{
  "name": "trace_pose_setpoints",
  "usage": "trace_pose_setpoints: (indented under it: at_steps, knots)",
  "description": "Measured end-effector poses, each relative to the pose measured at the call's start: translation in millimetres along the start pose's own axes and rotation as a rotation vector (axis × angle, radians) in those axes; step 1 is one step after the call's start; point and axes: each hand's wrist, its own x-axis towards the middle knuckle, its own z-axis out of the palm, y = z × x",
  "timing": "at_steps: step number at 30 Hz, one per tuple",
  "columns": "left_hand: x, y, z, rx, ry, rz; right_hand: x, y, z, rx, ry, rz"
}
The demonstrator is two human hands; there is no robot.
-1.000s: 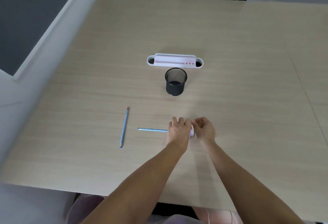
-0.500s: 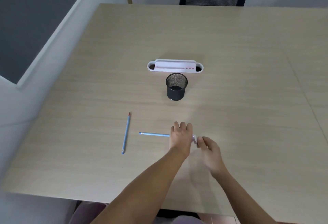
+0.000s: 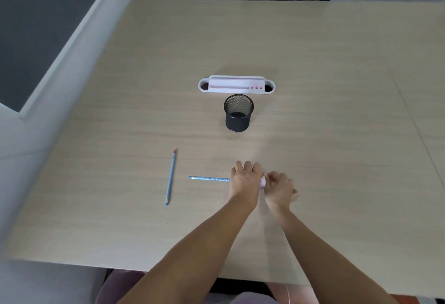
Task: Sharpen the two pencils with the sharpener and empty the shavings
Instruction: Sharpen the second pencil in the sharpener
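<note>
We see the left hand (image 3: 245, 180) curled round one blue pencil (image 3: 209, 178), whose free end sticks out away from the sharpener (image 3: 263, 181); the right hand (image 3: 278, 187) pinches that small white sharpener, which sits just at the left hand's edge; half a second ago the right hand was lower and nearer to us, and now it is up beside the sharpener; the other pencil (image 3: 170, 177) lies on the table (image 3: 337, 159) well away from the sharpener; the black mesh cup (image 3: 238, 113) stands far behind it, with bare table all around.
</note>
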Motion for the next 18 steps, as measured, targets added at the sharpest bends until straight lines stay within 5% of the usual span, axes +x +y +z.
trace_pose_setpoints:
  at_steps: [3,11,18]
  knots:
    - [1.4,1.6,-1.2,0.008,-0.019,0.008,-34.6,13.0,-4.3,0.005,-0.038,-0.037]
    - [5.1,-4.0,12.4,-0.069,-0.003,0.084,-39.0,-16.1,-57.4,0.611,-0.374,-0.036]
    - [5.7,-3.8,12.4,-0.069,-0.042,0.067,17.4,-25.6,-31.3,0.419,-0.188,0.05]
